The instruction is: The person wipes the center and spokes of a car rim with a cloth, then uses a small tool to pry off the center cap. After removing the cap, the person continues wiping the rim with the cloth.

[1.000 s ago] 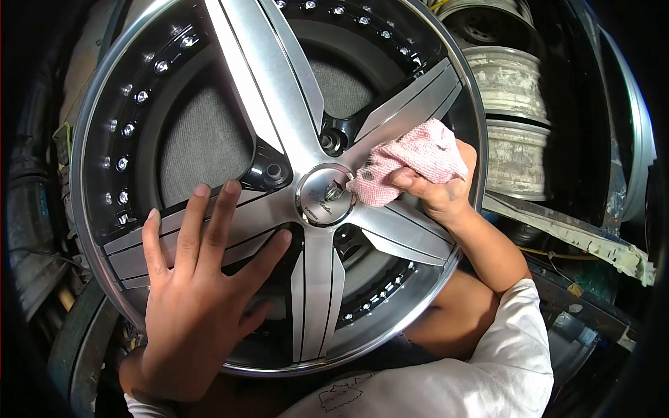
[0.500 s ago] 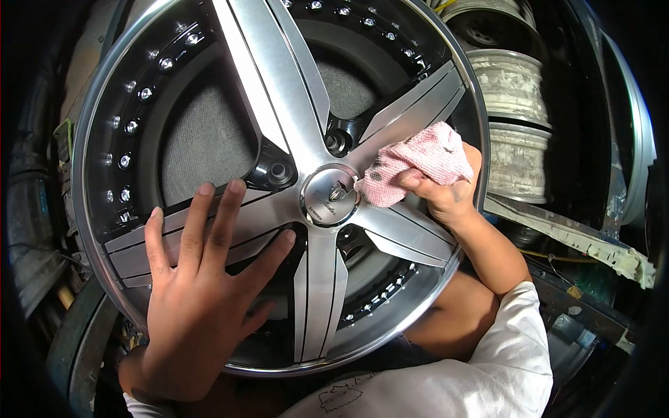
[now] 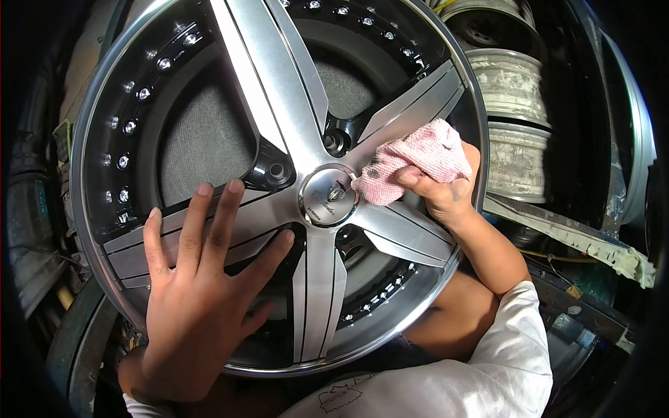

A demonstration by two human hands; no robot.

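Note:
A large alloy wheel rim point(image 3: 322, 292) with five brushed silver spokes and a polished lip fills the middle of the view. My left hand point(image 3: 202, 279) lies with fingers spread over its lower left spoke, holding nothing. Bunched in my right hand point(image 3: 439, 191) is a pink cleaning cloth point(image 3: 418, 157) with dark smudges. The cloth touches the right edge of the round centre cap point(image 3: 327, 196) and covers part of the right-hand spokes. The cap bears a small emblem and script.
Worn, dirty wheel rims point(image 3: 509, 83) are stacked at the upper right. A metal beam with a chipped pale edge point(image 3: 571, 237) runs below them. Dark metal parts point(image 3: 83, 341) crowd the left side. My knee and white shirt point(image 3: 446, 383) are close under the rim.
The wheel rim has shifted very slightly left. The cloth has moved a touch up and left at the cap's edge. My left hand stays spread on the spoke.

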